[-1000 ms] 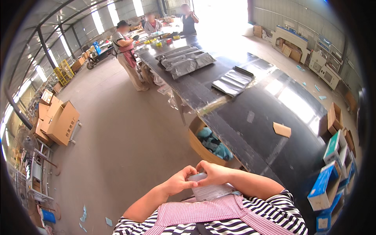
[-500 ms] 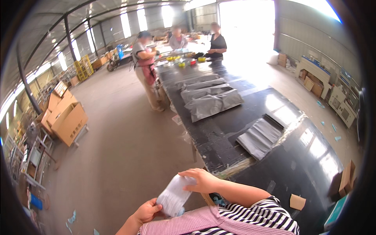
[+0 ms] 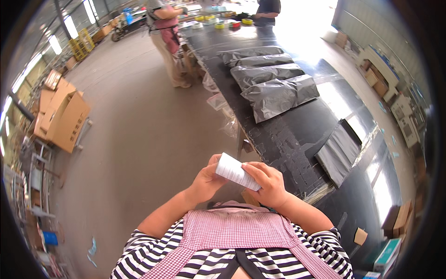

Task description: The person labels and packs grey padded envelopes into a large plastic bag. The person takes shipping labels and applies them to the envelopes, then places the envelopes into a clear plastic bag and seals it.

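Observation:
A white printed paper (image 3: 236, 171), folded or rolled into a narrow strip, is held in front of my chest. My left hand (image 3: 209, 179) grips its left end, with the fingers partly behind it. Fingers of my right hand (image 3: 269, 182) lie closed over its right end. Both hands are left of the black table (image 3: 288, 160), near its close end. On that table several filled grey plastic bags (image 3: 283, 95) lie in a row, and a stack of flat grey bags (image 3: 339, 153) rests nearer to me.
Two people (image 3: 165, 28) stand at the table's far end, by rolls of yellow and red tape (image 3: 235, 24). Opened cardboard boxes (image 3: 69, 118) sit on a cart at left. A small brown cardboard piece (image 3: 360, 236) and a teal box (image 3: 388, 255) are at lower right.
The paper, broader and looser before, is now a compact strip. Both hands have come up and closer together around it. My view has tilted downward.

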A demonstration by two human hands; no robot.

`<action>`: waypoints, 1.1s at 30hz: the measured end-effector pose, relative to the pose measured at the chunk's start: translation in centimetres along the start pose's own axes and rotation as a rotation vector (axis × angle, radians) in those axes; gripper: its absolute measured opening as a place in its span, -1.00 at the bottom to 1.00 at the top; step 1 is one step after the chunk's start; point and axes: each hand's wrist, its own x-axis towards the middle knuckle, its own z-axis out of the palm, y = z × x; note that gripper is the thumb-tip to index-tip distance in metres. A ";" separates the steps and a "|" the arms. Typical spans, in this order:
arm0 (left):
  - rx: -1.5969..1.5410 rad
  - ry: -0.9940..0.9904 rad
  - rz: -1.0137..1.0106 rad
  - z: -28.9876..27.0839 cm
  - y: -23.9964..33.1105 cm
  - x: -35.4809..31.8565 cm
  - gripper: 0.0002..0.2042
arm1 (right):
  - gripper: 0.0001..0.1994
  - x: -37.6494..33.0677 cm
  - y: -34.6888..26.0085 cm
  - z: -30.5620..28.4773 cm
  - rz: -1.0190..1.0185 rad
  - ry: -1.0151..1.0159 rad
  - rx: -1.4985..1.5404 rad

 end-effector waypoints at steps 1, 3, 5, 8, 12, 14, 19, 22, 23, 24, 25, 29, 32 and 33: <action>-0.177 -0.065 -0.104 -1.1 0.6 1.6 -0.48 | -0.41 0.9 0.9 0.1 -0.065 0.046 -0.177; -0.409 -0.200 -0.303 -3.6 1.1 4.8 -0.50 | -0.48 2.3 2.2 0.7 -0.180 0.171 -0.493; -0.502 -0.235 -0.402 -5.0 0.6 7.5 -0.54 | -0.48 3.3 3.0 1.7 -0.174 0.206 -0.584; -0.484 -0.173 -0.359 -5.4 -0.7 10.6 -0.58 | -0.40 4.3 4.4 2.3 -0.014 0.161 -0.554; -0.352 -0.174 -0.255 -7.2 -2.4 14.3 -0.59 | -0.39 7.0 5.4 0.3 0.117 0.090 -0.443; -0.298 -0.220 -0.247 -7.8 -2.9 16.1 -0.61 | -0.39 7.9 8.1 0.4 0.109 0.033 -0.287; -0.145 -0.219 -0.155 -9.8 -3.6 20.7 -0.71 | -0.50 11.5 13.3 3.0 0.011 0.299 -0.253; -0.007 -0.233 0.043 -11.5 -3.3 23.6 -0.75 | -0.56 13.7 15.7 2.9 -0.094 0.329 -0.352; 0.010 -0.257 0.076 -12.2 -3.4 24.4 -0.72 | -0.61 14.4 16.3 3.0 -0.129 0.341 -0.371; -0.005 -0.253 0.096 -12.6 -3.9 25.0 -0.71 | -0.62 15.0 16.9 2.9 -0.160 0.328 -0.383; -0.020 -0.252 0.116 -13.1 -4.7 25.5 -0.71 | -0.62 15.6 17.4 2.8 -0.189 0.316 -0.397; -0.050 -0.281 0.128 -14.6 -7.2 27.5 -0.67 | -0.65 17.3 18.9 3.2 -0.213 0.324 -0.431; 0.013 -0.344 0.167 -15.8 -7.3 30.4 -0.65 | -0.67 18.4 20.4 3.5 -0.192 0.335 -0.488; 0.026 -0.363 0.186 -16.3 -7.7 31.3 -0.64 | -0.68 18.9 20.6 3.6 -0.176 0.338 -0.505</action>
